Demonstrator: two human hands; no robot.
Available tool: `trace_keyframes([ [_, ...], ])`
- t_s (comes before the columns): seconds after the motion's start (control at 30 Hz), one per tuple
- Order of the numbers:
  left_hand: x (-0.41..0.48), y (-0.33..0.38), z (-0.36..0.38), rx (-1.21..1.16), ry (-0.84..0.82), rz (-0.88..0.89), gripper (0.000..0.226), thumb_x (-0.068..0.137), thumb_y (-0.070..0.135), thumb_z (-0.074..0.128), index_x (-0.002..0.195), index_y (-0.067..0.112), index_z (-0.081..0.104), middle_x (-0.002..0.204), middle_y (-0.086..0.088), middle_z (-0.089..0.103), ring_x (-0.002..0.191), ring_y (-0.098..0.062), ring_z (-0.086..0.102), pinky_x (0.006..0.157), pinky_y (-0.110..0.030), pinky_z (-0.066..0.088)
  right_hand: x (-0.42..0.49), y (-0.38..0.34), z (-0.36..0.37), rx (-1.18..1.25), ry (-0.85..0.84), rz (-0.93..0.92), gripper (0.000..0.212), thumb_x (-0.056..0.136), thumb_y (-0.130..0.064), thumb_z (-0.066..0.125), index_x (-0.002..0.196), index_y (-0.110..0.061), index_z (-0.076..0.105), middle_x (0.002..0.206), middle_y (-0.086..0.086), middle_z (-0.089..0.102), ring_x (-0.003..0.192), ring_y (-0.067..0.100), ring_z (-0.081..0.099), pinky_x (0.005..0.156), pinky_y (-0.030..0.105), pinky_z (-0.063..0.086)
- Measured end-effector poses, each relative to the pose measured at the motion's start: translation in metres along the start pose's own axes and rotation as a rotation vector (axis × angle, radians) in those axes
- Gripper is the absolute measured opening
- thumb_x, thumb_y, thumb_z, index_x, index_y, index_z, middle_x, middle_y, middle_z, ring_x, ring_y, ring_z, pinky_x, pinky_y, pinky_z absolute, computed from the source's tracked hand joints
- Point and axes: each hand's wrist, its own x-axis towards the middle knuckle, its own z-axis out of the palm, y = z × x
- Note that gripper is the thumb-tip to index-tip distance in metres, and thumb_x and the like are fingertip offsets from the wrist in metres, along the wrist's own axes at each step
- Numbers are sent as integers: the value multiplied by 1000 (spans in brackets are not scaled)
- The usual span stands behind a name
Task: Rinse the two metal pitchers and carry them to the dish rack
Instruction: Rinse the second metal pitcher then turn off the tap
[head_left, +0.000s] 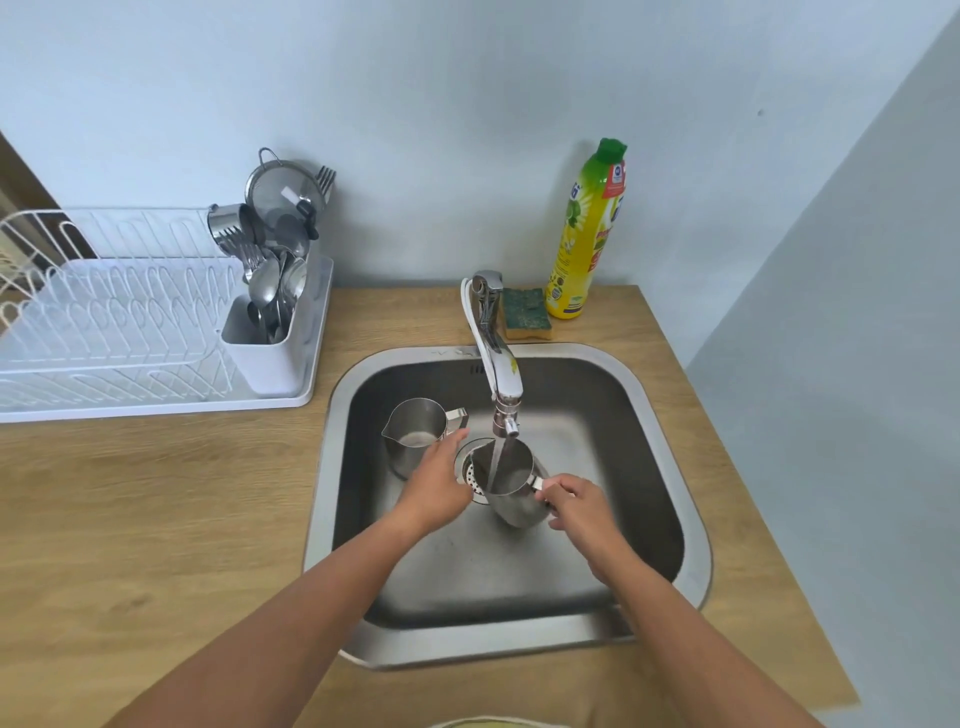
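Pitchers, two, bare steel, both inside the sink (332, 467) sunk into the right part of the counter (156, 519). No brand or marking readable on either. Yellow soap bottle (589, 234) with green cap upright at the counter's back edge, toward the back right corner; label with a lime picture and lettering, too blurred to read. Stamped mark on the sink's back wall likewise illegible. Green-topped sponge (525, 312) just beside the bottle, behind the tap (498, 364).

Right hand (576, 501): fingers (550, 488) curled tight, pinching the handle of the near pitcher (511, 493). Near pitcher upright over the drain strainer (470, 473), mouth directly under the spout, water stream (497, 457) running into it; its body just left of the gripping fingers.

Left hand (441, 488): fingers (457, 441) stretched almost straight, holding nothing, tips at the far pitcher (415, 431) just below its handle; actual contact hard to tell. Far pitcher upright toward the sink's back left corner, spout pointing left, handle pointing right toward the tap.

White dish rack (130, 312) on the counter's back left part, cutlery holder (265, 353) at its right end, filled with spoons and forks.
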Motion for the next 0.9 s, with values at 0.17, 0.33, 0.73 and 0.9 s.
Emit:
trace_keyframes([
  [0.17,-11,-4,10,-79,-195,-24,100,68,2,77,149,35,29,137,2,51,115,-21,59,92,-31,53,-12,4,-4,-108,-17,-131,35,91,-12,57,61,-27,69,84,-3,72,91,20,66,86,44,52],
  [0.33,-10,1,20,-112,-130,38,87,58,5,85,133,35,51,117,9,66,98,-16,68,95,-36,53,-16,8,-17,-163,-2,-257,35,93,-9,58,67,-31,67,85,-12,64,89,19,56,85,33,47],
  [0.73,-11,30,-3,189,110,187,71,70,16,80,131,40,52,112,7,68,102,-19,63,79,-26,47,1,10,-8,203,-70,-66,20,101,-13,48,90,-18,64,98,6,59,93,17,53,86,37,56],
  [0.9,-19,30,-14,240,127,186,82,70,22,82,141,37,45,119,6,68,108,-18,63,83,-22,43,5,13,-1,298,-187,-23,20,104,-18,41,98,-18,60,108,7,64,108,22,63,79,30,56],
])
